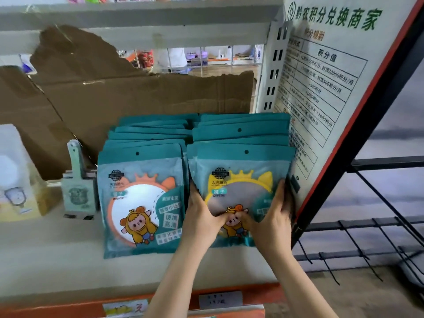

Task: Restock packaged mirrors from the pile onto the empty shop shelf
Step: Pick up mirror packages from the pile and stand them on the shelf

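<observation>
We see two rows of teal packaged mirrors [241, 131] standing side by side on the pale shelf [68, 255], each row leaning back with its packs overlapping front to rear. The front pack of the left row [142, 203] shows an orange-rimmed round mirror, and the front pack of the right row [238, 177] a yellow-rimmed one. Both have a hang hole at the top and a cartoon figure in a yellow hood.
</observation>
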`<state>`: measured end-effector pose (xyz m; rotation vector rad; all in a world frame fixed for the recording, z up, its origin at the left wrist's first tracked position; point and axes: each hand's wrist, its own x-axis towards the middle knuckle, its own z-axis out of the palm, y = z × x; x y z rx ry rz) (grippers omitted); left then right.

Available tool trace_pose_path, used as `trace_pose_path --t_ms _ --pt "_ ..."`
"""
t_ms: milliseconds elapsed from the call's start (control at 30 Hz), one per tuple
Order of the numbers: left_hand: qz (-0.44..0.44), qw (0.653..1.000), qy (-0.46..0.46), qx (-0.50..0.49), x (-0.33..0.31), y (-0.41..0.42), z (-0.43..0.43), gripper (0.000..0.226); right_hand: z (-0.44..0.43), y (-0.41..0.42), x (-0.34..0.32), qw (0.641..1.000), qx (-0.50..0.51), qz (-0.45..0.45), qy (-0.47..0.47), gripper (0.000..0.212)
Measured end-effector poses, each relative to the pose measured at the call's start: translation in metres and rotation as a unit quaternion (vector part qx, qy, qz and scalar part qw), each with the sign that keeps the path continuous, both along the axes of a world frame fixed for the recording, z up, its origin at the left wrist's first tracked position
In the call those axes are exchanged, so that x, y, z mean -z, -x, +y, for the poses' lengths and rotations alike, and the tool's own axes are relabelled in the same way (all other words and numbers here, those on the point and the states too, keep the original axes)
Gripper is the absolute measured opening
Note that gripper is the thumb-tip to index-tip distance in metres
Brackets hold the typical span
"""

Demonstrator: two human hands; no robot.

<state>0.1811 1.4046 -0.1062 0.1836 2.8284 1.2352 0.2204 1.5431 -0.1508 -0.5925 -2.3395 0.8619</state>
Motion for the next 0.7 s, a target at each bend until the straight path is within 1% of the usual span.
trace_pose_path --t_ms 100,167,233,400,533,600,700 --pt "-0.002 0.999 0.038 -0.001 -0.007 0.0 -0.005 0.099 -0.001 -0.008 0.002 0.999 0.0 0.048 -0.015 0.115" --pt "0.026 0.998 0.056 -0.011 -0.014 0.0 -0.007 0.094 -0.004 -0.012 0.003 0.998 -0.008 0.067 0.01 0.115" --pt "0.063 0.996 0.056 -0.021 -0.019 -0.001 -0.007 0.092 -0.006 -0.015 0.006 0.997 -0.011 0.078 0.026 0.114" --pt "0.102 0.994 0.045 -0.021 -0.01 -0.012 -0.012 0.084 -0.016 -0.026 0.008 0.997 0.009 0.073 0.02 0.109" --pt "0.138 0.988 0.056 -0.03 -0.005 -0.018 -0.02 0.077 -0.021 -0.033 0.005 0.999 0.004 0.038 0.034 0.104" --pt "0.174 0.981 0.07 -0.037 -0.004 -0.018 -0.027 0.068 -0.022 -0.034 0.002 1.0 0.001 0.03 -0.01 0.094" --pt "0.222 0.962 0.146 -0.055 0.006 -0.011 -0.042 0.059 -0.027 -0.03 -0.007 0.99 -0.019 0.042 -0.133 0.062"
